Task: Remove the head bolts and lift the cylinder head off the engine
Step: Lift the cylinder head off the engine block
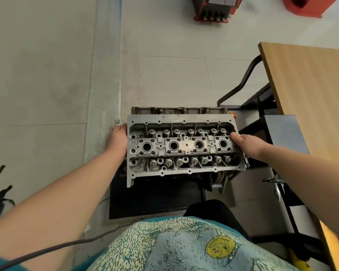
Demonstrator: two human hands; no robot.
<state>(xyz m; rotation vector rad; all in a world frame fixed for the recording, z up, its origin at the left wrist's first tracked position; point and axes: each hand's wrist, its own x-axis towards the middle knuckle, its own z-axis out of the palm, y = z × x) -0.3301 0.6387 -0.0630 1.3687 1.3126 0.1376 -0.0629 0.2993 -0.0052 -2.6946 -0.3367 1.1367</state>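
The grey aluminium cylinder head (184, 145), with valve springs and four round spark-plug wells, is held level between my two hands. My left hand (116, 140) grips its left end, fingers hidden under the edge. My right hand (247, 144) grips its right end, thumb lying on top. The engine block (178, 110) shows just beyond the head's far edge, lower down. No head bolts are visible.
A wooden tabletop (309, 90) stands at the right, with a black metal frame (241, 85) and mesh shelves below it. A black mat (155, 198) lies under the head. Red equipment (213, 10) sits far back on the tiled floor. A grey cable (67, 244) crosses near my body.
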